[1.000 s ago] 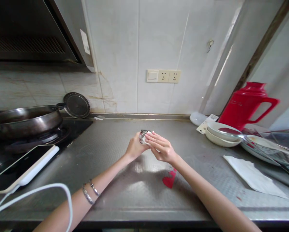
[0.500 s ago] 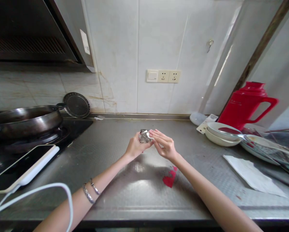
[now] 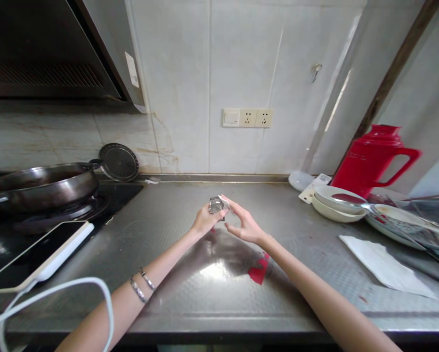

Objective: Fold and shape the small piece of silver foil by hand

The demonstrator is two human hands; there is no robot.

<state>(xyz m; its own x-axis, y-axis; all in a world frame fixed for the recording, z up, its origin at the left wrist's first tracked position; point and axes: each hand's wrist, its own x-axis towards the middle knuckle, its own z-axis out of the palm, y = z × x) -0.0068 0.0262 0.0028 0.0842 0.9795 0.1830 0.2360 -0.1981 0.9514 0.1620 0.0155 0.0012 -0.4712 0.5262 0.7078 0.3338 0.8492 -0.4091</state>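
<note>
Just above the middle of the counter, my left hand (image 3: pixel 203 220) is closed round a small shiny object (image 3: pixel 216 205). It looks silvery or clear with dark edges, like a small glass, but its kind is not plain. My right hand (image 3: pixel 246 226) is at the object's right side, its fingers stretched forward and the thumb held apart below them. A thin white piece (image 3: pixel 225 201) shows at the right fingertips, perhaps tissue. My left fingers are partly hidden behind the object. Red torn scraps (image 3: pixel 258 270) lie on the counter below my right wrist.
To the left, a steel pan (image 3: pixel 45 185) sits on the stove beside a phone (image 3: pixel 32 254) with a white cable (image 3: pixel 83 280). At right are stacked white bowls (image 3: pixel 338 208), a red thermos (image 3: pixel 369 161), a plate with utensils, and a folded white napkin (image 3: pixel 386 264).
My right fingers have drawn slightly away from the shiny object, and the thumb has parted from them. The object has turned a little in my left hand, which still grips it.
</note>
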